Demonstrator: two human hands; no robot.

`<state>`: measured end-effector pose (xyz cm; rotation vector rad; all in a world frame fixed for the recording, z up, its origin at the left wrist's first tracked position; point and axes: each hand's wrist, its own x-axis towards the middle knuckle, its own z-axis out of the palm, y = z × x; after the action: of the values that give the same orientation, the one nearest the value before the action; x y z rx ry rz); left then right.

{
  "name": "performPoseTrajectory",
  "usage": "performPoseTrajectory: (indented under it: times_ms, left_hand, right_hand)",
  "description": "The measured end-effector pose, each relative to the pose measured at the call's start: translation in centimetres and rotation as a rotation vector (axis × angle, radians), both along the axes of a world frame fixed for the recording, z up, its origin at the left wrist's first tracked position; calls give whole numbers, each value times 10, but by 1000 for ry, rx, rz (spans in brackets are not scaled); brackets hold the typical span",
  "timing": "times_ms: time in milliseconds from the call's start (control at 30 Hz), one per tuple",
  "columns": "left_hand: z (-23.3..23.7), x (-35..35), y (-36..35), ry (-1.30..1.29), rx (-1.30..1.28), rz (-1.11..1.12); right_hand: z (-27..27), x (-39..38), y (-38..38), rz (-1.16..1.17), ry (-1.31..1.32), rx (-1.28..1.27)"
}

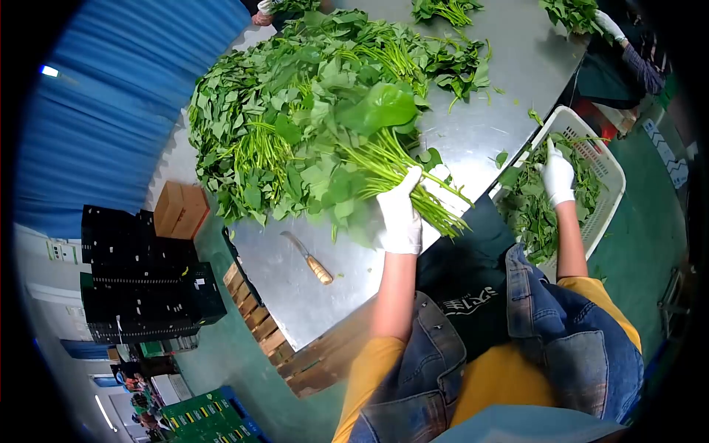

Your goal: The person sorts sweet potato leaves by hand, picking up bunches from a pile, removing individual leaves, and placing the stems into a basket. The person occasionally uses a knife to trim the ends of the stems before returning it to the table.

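My left hand, in a white glove, is closed around the stems of a bunch of leafy greens. The leaves point away to the upper left, and the cut stem ends stick out to the right of the fist. My right hand, also gloved in white, is over a white plastic basket beside the table. Its index finger is stretched out and the thumb stands apart; no held thing shows in it. Loose leaves and stems lie in the basket under it. A large heap of greens covers much of the table behind the bunch.
A curved knife with a wooden handle lies on the metal table. Co-workers' gloved hands handle greens across the table. Black crates and a cardboard box stand at left, near a blue curtain.
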<state>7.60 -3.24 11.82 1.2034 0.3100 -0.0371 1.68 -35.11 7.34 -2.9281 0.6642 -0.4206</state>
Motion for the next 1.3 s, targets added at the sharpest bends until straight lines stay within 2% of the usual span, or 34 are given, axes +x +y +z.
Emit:
performPoseTrajectory:
  times_ms: [33, 67, 100, 133, 167, 200, 233, 267, 333, 367, 433, 467, 500, 533, 567, 600, 633, 667, 700, 733, 767, 800, 833, 867, 933, 1033, 1100, 1133, 1167, 1200, 1233, 1267, 1300]
  left_hand:
    - [1, 0, -4, 34, -41, -15]
    - [2, 0, -8, 67, -86, -27]
    - [6, -4, -11, 75, -142, -43]
    - [14, -8, -13, 81, -141, -45]
    - [26, -11, -17, 87, -59, -41]
    - [32, -13, -18, 91, 23, -36]
    - [28, -17, -15, -17, -41, -60]
    - [31, -20, -12, -17, -37, -58]
    - [39, -21, -2, -134, -159, 74]
    - [32, -19, 12, -140, -160, 67]
    - [14, -9, 55, -49, 56, 176]
    - [39, -13, 67, 12, -3, 287]
    - [51, -29, 76, -337, 607, 258]
    - [51, -33, 91, -429, 852, 286]
    - [38, -28, 110, -443, 631, 352]
    - [24, -24, 122, -451, 408, 412]
    - [34, -26, 115, -452, 404, 414]
    - [53, -32, 105, -356, 21, 401]
    - [63, -37, 100, -250, -357, 380]
    - [42, -30, 111, -209, -396, 370]
    - [36, -33, 111, -211, -260, 322]
    - [32, -36, 110, -212, -125, 273]
    - [32, -31, 109, -214, -378, 311]
    - [40, -32, 105, -215, -378, 314]
    - [53, -35, 98, -206, -297, 351]
    - [47, -41, 102, -319, -137, 399]
    - [43, -45, 109, -433, -102, 430]
    - [55, -51, 105, -440, -103, 418]
    - [46, -52, 120, -422, -262, 350]
    - [35, -50, 133, -401, -423, 277]
    - [54, -54, 125, -519, -378, 196]
    - [54, -55, 130, -518, -475, 158]
    - [44, -53, 137, -535, -580, 128]
  right_hand:
    - [4, 1, 13, 117, -127, 60]
    - [52, -2, 49, 127, -33, 616]
    - [14, 11, 44, 381, -3, 1013]
    - [40, 7, 69, 538, 108, 1387]
    - [56, 8, 89, 686, 187, 1351]
    - [56, 9, 112, 788, 8, 1374]
    - [47, 14, 125, 791, -15, 1327]
    - [58, 14, 140, 637, -5, 1439]
    - [32, 20, 152, 573, -3, 1602]
    - [35, 19, 150, 572, -13, 1599]
    - [43, 16, 145, 507, -221, 1964]
    - [21, 25, 125, 641, -487, 1398]
    - [36, 29, 105, 487, -505, 2227]
    - [39, 40, 91, 374, -721, 2436]
    - [35, 52, 68, 423, -843, 2606]
    - [33, 60, 51, 514, -776, 2615]
    - [33, 69, 52, 482, -675, 2484]
    - [30, 78, 58, 450, -574, 2353]
    - [22, 88, 64, 520, -345, 2130]
    - [47, 87, 89, 391, -140, 1823]
    - [46, 98, 107, 454, -47, 1551]
    - [18, 114, 119, 734, -181, 1277]
    - [32, 120, 140, 477, -65, 1396]
    - [15, 137, 150, 542, -100, 1267]
    - [-5, 160, 170, 597, -186, 710]
    - [-16, 175, 195, 584, -205, 266]
    - [-16, 186, 189, 580, -201, 257]
    - [-17, 190, 185, 570, -193, 243]
    - [-6, 187, 177, 540, -177, 311]
    - [3, 180, 169, 521, -315, 373]
    - [9, 175, 157, 519, -399, 514]
    - [19, 169, 147, 511, -485, 652]
    - [28, 161, 140, 431, -453, 906]
